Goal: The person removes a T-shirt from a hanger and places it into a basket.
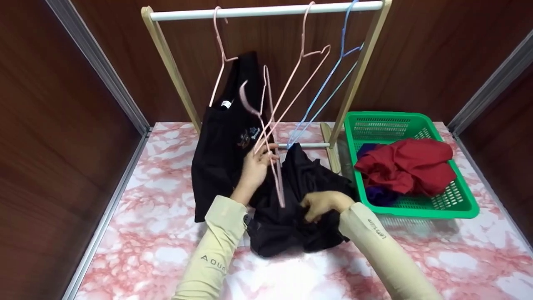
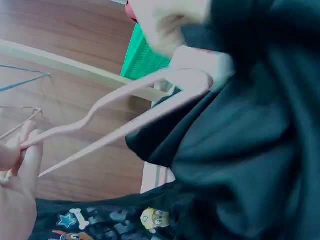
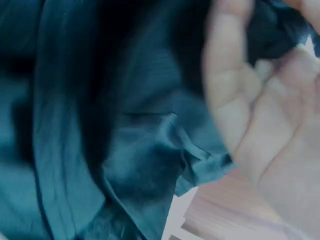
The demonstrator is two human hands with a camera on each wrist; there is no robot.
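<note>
In the head view my left hand (image 1: 259,163) holds a pink wire hanger (image 1: 280,187), fingers around its upper part below the hook. One end of that hanger lies over a bunched black garment (image 1: 291,225) on the tabletop. My right hand (image 1: 327,204) is at the right part of this garment, thumb and fingers bent with a gap between them. The right wrist view shows its palm (image 3: 280,130) beside dark folds (image 3: 140,165). Behind my left hand, a black printed top (image 1: 216,146) hangs from another pink hanger (image 1: 220,54).
A rack with a white rail (image 1: 266,11) stands at the back. An empty pink hanger (image 1: 302,58) and a blue hanger (image 1: 329,79) hang on it. To the right, a green basket (image 1: 420,212) holds red cloth (image 1: 412,166) and purple cloth (image 1: 381,196). Brown panels enclose the marbled tabletop (image 1: 141,250).
</note>
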